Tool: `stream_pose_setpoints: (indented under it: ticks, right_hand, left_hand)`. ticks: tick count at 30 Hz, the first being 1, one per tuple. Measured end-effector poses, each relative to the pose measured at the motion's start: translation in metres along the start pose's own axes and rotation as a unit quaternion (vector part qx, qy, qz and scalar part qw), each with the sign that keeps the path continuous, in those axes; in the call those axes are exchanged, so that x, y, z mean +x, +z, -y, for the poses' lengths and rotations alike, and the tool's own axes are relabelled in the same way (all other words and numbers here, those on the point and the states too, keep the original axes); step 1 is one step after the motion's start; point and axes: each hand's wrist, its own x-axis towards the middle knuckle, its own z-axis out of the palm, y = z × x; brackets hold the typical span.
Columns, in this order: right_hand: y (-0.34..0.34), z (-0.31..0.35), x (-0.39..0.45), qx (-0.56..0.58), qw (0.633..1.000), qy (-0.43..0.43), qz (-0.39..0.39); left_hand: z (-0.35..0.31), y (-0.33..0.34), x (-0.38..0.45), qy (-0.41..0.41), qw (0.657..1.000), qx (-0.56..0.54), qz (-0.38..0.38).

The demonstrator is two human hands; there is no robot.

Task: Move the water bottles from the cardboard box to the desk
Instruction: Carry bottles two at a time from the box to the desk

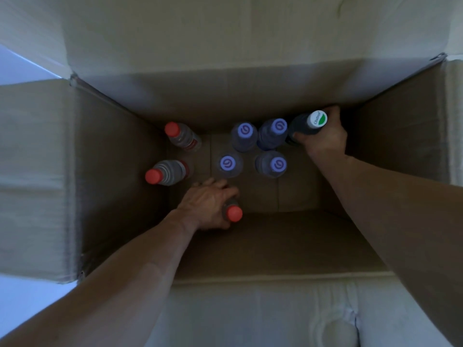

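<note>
I look straight down into an open cardboard box [250, 91] with bottles standing on its floor. My left hand [205, 205] grips a red-capped bottle [234, 213] near the front of the box. My right hand [323, 136] grips a dark bottle with a white and green cap [317, 119] in the back right corner. Two more red-capped bottles [171, 128] [153, 176] stand at the left. Several bottles with pale purple caps [244, 130] [228, 163] cluster in the middle.
The box flaps are folded out: one on the left [32, 171], one at the back [225, 28], one in front [275, 316]. A pale floor [22, 71] shows at the left beyond the box. The desk is out of view.
</note>
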Motion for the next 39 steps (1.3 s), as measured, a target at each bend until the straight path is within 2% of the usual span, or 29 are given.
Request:
stream_pose_setpoints:
  ticks: [6, 14, 20, 25, 29, 33, 39]
  right_hand:
    - [0.006, -0.006, 0.0, -0.043, 0.999, -0.005, 0.012]
    - [0.011, -0.014, -0.003, 0.037, 0.999, 0.005, 0.011]
    - [-0.004, -0.016, -0.016, 0.037, 0.999, -0.008, 0.014]
    - [-0.038, -0.011, -0.039, 0.036, 0.999, -0.007, 0.029]
    - [-0.078, 0.005, -0.064, 0.049, 0.998, -0.032, 0.033]
    - [-0.118, 0.034, -0.084, 0.055, 0.997, -0.033, 0.034]
    - [-0.17, 0.089, -0.107, 0.122, 0.982, -0.037, 0.141]
  left_hand:
    - [0.0, 0.002, 0.0, -0.02, 0.997, -0.081, 0.01]
    - [-0.002, 0.007, 0.005, -0.027, 0.99, -0.138, -0.002]
    - [-0.001, -0.006, -0.002, -0.041, 0.987, -0.149, -0.04]
    - [-0.007, -0.034, -0.029, -0.048, 0.971, -0.22, -0.076]
    - [-0.02, -0.071, -0.054, -0.063, 0.951, -0.291, -0.083]
    - [-0.03, -0.126, -0.086, -0.069, 0.924, -0.372, -0.055]
    - [-0.055, -0.215, -0.14, -0.081, 0.851, -0.513, -0.083]
